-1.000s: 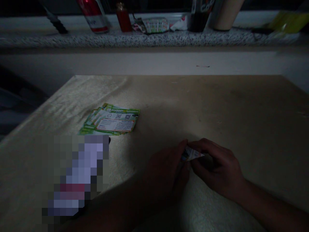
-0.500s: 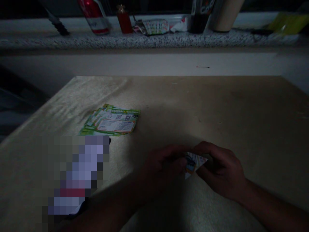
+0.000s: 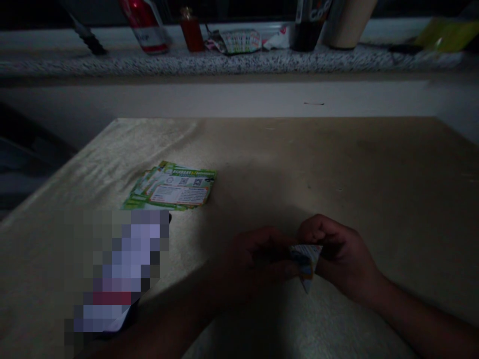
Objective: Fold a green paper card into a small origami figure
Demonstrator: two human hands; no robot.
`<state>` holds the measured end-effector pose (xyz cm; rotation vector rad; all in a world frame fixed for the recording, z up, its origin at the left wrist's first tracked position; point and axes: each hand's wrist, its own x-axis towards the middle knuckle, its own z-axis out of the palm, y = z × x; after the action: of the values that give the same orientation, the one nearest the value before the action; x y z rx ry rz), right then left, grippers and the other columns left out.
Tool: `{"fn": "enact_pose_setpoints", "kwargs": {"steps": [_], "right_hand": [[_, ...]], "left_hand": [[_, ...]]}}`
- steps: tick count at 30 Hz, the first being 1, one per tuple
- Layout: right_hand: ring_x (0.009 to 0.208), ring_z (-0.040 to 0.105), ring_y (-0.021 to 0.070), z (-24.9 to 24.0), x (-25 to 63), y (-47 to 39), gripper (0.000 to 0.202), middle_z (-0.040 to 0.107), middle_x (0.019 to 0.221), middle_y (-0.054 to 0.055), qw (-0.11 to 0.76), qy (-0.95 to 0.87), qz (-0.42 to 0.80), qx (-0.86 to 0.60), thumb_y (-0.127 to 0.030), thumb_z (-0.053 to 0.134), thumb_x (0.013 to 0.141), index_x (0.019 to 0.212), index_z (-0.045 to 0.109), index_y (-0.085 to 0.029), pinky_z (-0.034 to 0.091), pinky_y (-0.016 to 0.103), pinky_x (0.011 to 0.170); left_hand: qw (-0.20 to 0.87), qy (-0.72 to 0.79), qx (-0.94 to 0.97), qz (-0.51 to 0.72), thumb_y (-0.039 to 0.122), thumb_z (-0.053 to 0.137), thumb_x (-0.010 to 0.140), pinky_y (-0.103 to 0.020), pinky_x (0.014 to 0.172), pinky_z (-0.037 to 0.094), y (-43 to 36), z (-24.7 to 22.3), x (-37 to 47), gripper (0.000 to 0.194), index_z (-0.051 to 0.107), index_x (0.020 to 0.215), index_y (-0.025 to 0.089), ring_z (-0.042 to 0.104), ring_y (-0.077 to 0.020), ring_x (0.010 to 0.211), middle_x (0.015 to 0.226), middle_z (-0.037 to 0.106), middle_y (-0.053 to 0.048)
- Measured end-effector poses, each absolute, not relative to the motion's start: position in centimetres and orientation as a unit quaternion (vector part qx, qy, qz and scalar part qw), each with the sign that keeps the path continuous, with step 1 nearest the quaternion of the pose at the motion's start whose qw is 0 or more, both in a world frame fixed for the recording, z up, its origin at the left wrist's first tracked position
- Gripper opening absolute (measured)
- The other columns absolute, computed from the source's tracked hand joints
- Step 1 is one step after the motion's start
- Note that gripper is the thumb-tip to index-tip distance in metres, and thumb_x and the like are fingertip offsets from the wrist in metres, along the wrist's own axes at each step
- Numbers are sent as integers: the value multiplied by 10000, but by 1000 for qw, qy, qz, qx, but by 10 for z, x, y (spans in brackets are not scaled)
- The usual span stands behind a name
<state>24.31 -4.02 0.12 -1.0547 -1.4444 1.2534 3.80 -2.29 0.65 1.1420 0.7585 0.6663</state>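
We cannot read the small print on the stacked green-and-white flyers (image 3: 179, 192). The thumb of the left hand (image 3: 258, 257) hides a part of the folded paper (image 3: 310, 262), and we see the fingertips of the right hand (image 3: 342, 254) badly, because of shadow. Large squares blur the long object (image 3: 127, 264). The top edge cuts the red can (image 3: 145, 25) and the beige container (image 3: 352, 22).

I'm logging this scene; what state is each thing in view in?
Folded paper: pointed end down, held
Left hand: closed on the paper
Right hand: fingers curled at the paper's right edge, grip unclear
Leaflets: overlapping in an uneven pile
Small red bottle: upright, stopper on
Dark bottle: standing
Wrapper: crumpled
Pixelated item: state obscured
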Motion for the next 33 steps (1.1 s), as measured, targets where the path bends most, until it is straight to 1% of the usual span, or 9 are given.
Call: {"fn": "enact_pose_setpoints", "kwargs": {"steps": [6, 11, 14, 16, 20, 23, 28, 30, 33], "right_hand": [[516, 488, 75, 7, 242, -39, 258, 540, 641, -49, 427, -561, 577, -412, -216, 793, 771, 778, 536, -196, 419, 175, 458], [572, 511, 90, 7, 240, -41, 259, 562, 686, -41, 416, -573, 578, -404, -136, 781, 751, 771, 532, -207, 429, 178, 487], [572, 517, 88, 3, 243, -41, 220, 574, 714, -34, 391, -546, 636, -379, -190, 779, 797, 847, 564, -199, 437, 183, 492], [559, 508, 79, 0, 245, -41, 218, 571, 703, -38, 373, -527, 670, -365, -232, 783, 818, 887, 580, -190, 421, 176, 482], [563, 530, 73, -2, 248, -40, 217, 594, 706, -37, 365, -510, 693, -356, -216, 792, 815, 886, 589, -185, 423, 161, 482], [553, 551, 76, -1, 247, -40, 250, 608, 704, -37, 361, -508, 699, -352, -234, 811, 802, 893, 583, -185, 426, 155, 465], [534, 560, 67, 3, 244, -41, 266, 604, 685, -52, 350, -497, 716, -343, -212, 799, 815, 925, 558, -190, 474, 151, 469], [529, 579, 71, 5, 242, -42, 274, 617, 675, -55, 340, -493, 725, -341, -178, 792, 812, 943, 551, -192, 494, 152, 467], [517, 617, 85, 6, 241, -41, 306, 639, 658, -52, 320, -488, 738, -339, -171, 810, 789, 931, 539, -191, 506, 158, 452]], "left_hand": [[694, 376, 547, 279, 298, 816, 788, -280, 755, 545, -21, 8, 34, 197, 804, 941, 173, 727, -187, 811, 889, 802, -46], [699, 393, 537, 261, 307, 836, 758, -240, 652, 522, -20, 8, 36, 166, 822, 864, 179, 701, -153, 693, 786, 794, -29], [720, 387, 513, 263, 289, 872, 717, -231, 632, 520, -20, 7, 36, 163, 816, 810, 168, 695, -141, 655, 744, 783, -24], [727, 380, 508, 265, 273, 878, 716, -231, 653, 530, -21, 6, 36, 154, 813, 809, 169, 707, -140, 671, 755, 787, -21], [722, 372, 525, 253, 280, 876, 728, -256, 719, 559, -21, 8, 36, 219, 821, 922, 195, 742, -171, 770, 852, 808, -28], [706, 357, 565, 233, 290, 872, 739, -270, 708, 566, -20, 10, 35, 242, 827, 953, 188, 749, -197, 776, 848, 809, -41], [681, 301, 627, 230, 332, 775, 861, -274, 830, 560, -18, 13, 34, 238, 813, 1066, 219, 756, -210, 932, 982, 818, -47], [695, 291, 619, 220, 354, 754, 879, -284, 881, 550, -18, 13, 34, 218, 821, 1037, 219, 751, -218, 982, 1011, 816, -47], [721, 295, 598, 188, 340, 778, 858, -289, 872, 543, -19, 12, 34, 202, 834, 983, 192, 755, -223, 943, 970, 820, -57]]}}
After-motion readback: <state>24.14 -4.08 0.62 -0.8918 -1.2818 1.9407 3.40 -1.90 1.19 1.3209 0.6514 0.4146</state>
